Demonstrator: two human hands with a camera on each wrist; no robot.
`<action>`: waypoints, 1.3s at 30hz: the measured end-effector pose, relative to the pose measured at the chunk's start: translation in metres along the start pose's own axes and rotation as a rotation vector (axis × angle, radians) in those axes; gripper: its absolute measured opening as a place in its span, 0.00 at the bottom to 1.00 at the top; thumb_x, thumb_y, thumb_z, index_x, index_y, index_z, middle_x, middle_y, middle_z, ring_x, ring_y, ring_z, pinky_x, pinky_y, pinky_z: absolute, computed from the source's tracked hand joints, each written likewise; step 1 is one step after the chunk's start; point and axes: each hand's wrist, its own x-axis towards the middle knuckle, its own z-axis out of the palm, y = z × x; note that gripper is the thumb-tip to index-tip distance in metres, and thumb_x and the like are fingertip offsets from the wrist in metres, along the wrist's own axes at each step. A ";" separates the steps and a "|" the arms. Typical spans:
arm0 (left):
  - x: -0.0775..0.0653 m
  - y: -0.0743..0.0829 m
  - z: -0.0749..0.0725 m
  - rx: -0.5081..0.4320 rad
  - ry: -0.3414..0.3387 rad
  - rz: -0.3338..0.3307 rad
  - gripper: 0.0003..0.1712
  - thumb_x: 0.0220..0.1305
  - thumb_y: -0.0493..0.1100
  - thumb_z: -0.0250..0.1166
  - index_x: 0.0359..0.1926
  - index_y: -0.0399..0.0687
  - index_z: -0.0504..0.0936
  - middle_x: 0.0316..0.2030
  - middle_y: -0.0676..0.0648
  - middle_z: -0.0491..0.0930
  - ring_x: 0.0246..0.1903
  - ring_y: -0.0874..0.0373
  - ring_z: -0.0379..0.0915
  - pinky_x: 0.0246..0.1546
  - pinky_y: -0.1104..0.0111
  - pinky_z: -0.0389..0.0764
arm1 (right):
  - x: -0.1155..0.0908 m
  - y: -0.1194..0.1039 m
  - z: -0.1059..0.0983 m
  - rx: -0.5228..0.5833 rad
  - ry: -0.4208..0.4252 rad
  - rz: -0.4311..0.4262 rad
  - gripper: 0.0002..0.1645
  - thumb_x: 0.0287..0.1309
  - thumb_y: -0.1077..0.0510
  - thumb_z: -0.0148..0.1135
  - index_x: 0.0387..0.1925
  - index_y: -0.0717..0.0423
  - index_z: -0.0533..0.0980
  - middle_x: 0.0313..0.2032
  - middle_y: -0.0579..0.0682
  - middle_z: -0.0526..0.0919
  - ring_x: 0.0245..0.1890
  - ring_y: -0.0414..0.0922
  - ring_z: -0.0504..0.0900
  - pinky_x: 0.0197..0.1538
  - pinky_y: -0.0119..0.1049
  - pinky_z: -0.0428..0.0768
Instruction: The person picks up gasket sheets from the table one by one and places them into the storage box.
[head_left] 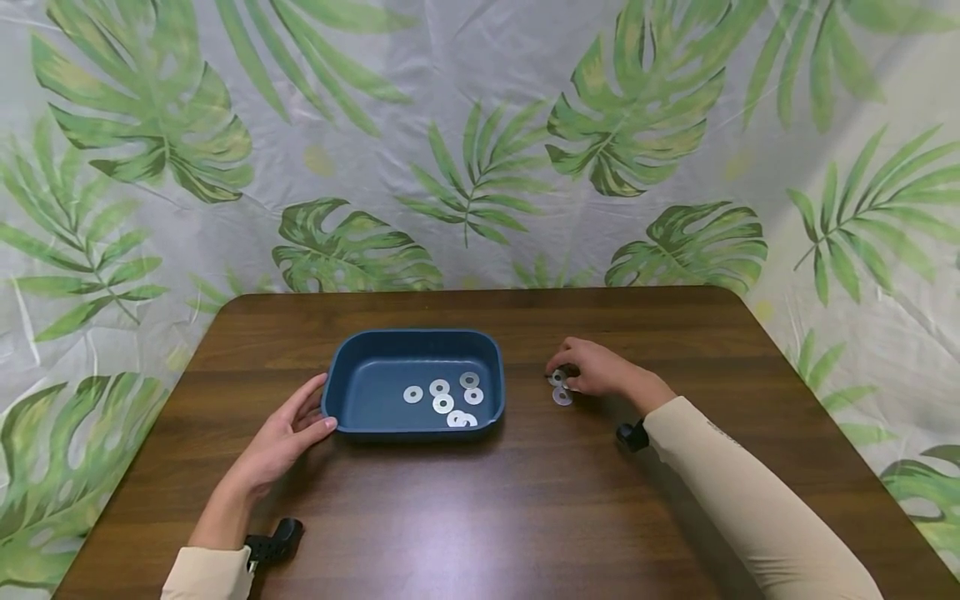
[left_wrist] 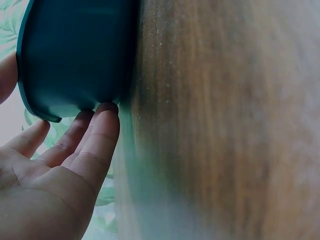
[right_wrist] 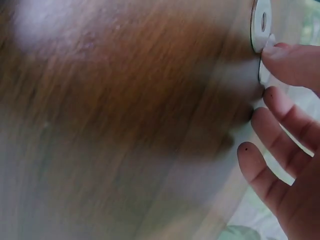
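Note:
A blue rectangular tray point(head_left: 415, 432) stands on the table, with several flat metal washers point(head_left: 450, 406) lying in its right half. At the tray's left end, my left hand point(head_left: 279, 442) rests its fingertips against the outer wall, its thumb by the near corner. In the left wrist view, those fingers point(left_wrist: 100, 142) reach up to the tray's side, fairly straight. To the right of the tray, my right hand point(head_left: 596, 369) bends over a small group of washers on the table. Its thumb and forefinger pinch a washer point(right_wrist: 263, 71), partly hidden by the thumb. Another washer point(right_wrist: 258, 37) lies beside it.
The brown wooden table point(head_left: 465, 517) has rounded far corners. Behind it hangs a pale cloth point(head_left: 487, 125) printed with green leaves. Black straps point(head_left: 273, 542) sit on both wrists.

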 end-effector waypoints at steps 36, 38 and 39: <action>0.002 0.000 -0.001 0.001 -0.006 0.013 0.43 0.72 0.42 0.59 0.79 0.43 0.45 0.73 0.26 0.55 0.68 0.30 0.61 0.48 0.84 0.73 | -0.006 0.017 0.008 0.079 0.096 0.168 0.16 0.56 0.61 0.67 0.47 0.58 0.76 0.37 0.53 0.85 0.35 0.45 0.80 0.42 0.42 0.77; 0.002 0.000 -0.001 -0.001 -0.006 0.015 0.43 0.72 0.42 0.59 0.79 0.43 0.45 0.73 0.26 0.55 0.68 0.30 0.62 0.48 0.84 0.73 | -0.006 0.017 0.007 0.096 0.089 0.165 0.18 0.56 0.61 0.67 0.49 0.58 0.76 0.38 0.53 0.85 0.36 0.44 0.80 0.42 0.41 0.77; 0.002 -0.001 -0.001 -0.004 -0.006 0.017 0.43 0.72 0.42 0.59 0.79 0.43 0.45 0.73 0.26 0.55 0.68 0.30 0.62 0.48 0.84 0.73 | -0.006 0.018 0.007 0.109 0.084 0.167 0.19 0.56 0.61 0.67 0.50 0.58 0.77 0.38 0.53 0.85 0.36 0.44 0.80 0.42 0.41 0.77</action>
